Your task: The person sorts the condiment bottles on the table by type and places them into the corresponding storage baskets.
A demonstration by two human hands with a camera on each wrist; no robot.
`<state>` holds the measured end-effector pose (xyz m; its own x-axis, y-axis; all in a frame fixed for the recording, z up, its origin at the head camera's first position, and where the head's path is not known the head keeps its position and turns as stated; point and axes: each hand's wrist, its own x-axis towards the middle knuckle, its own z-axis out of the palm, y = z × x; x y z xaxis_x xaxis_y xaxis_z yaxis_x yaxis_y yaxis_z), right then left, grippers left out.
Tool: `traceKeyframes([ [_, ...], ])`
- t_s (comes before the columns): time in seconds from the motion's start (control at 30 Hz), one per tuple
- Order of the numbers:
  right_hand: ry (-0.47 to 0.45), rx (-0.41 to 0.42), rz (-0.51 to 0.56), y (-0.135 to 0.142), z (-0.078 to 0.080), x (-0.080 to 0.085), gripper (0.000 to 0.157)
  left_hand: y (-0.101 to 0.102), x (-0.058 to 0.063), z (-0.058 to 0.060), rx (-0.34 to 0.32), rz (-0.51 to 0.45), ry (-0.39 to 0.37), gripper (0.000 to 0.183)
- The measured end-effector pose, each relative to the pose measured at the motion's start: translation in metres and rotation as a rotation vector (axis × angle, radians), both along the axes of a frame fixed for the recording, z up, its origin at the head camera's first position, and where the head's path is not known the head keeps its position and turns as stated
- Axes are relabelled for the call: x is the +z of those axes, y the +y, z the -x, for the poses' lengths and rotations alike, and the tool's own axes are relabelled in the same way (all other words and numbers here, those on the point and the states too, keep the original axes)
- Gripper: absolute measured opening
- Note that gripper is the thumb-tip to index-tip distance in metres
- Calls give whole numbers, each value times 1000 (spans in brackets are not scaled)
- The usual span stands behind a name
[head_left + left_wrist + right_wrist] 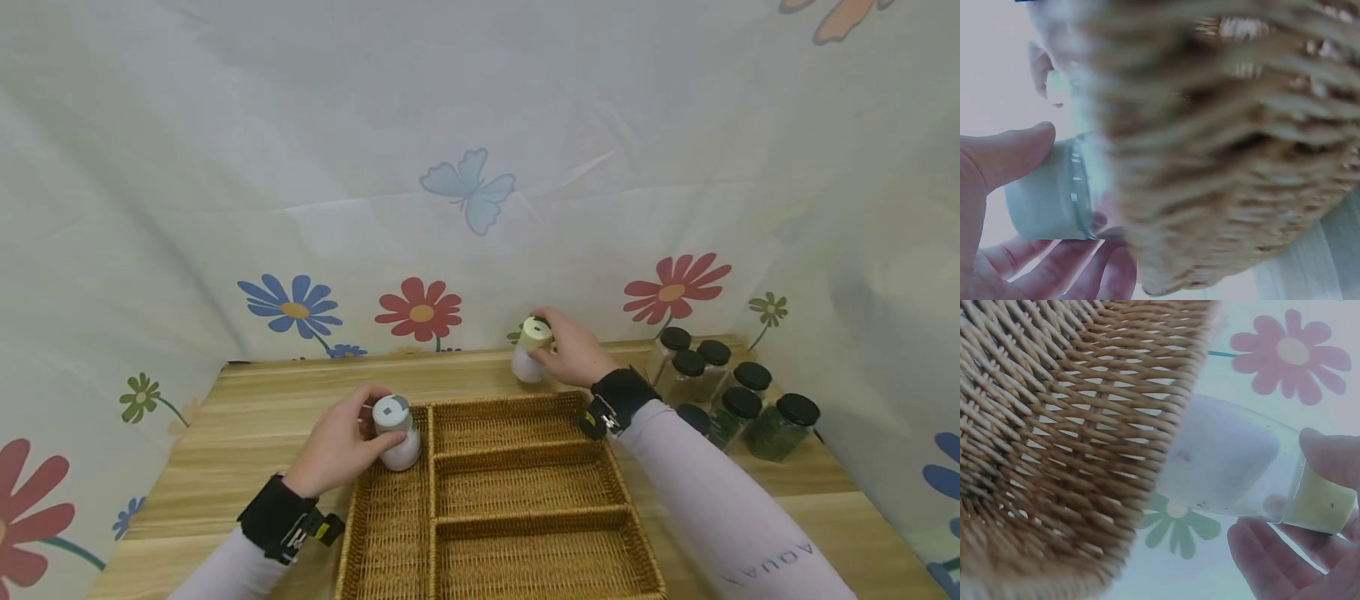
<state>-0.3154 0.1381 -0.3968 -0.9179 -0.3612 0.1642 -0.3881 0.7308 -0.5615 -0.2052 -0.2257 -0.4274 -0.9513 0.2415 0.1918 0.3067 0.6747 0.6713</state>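
Note:
My left hand (341, 442) grips a clear shaker jar (400, 454) of white contents around its pale grey-green lid (1047, 187). That jar is upright at the far end of the long left compartment of a wicker basket (432, 500). Beyond the basket's back rim, my right hand (576, 346) holds a second shaker jar (527, 367) by its yellow-green lid (1322, 503), thumb on one side and fingers on the other. White contents (1222, 450) fill much of this jar. In the right wrist view the basket wall hides its base.
Several square jars with black lids (741, 402) stand right of the basket, some holding green dried leaves. The wooden table (262, 417) ends at a flower-printed cloth (480, 275) behind. Three compartments divide the basket's right side.

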Motion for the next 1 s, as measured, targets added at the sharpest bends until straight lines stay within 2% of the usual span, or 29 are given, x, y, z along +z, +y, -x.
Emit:
traceKeyframes([
  [0.27, 49, 17, 69, 18, -25, 16, 63, 2, 10, -4, 14, -12, 30, 51],
  [0.43, 132, 49, 107, 30, -49, 24, 63, 2, 13, -7, 19, -5, 49, 51],
  [0.77, 253, 50, 153, 49, -109, 16, 63, 2, 30, -16, 7, -5, 109, 48],
  [1.0, 322, 21, 152, 58, -129, 11, 63, 3, 40, -26, -20, -4, 94, 48],
])
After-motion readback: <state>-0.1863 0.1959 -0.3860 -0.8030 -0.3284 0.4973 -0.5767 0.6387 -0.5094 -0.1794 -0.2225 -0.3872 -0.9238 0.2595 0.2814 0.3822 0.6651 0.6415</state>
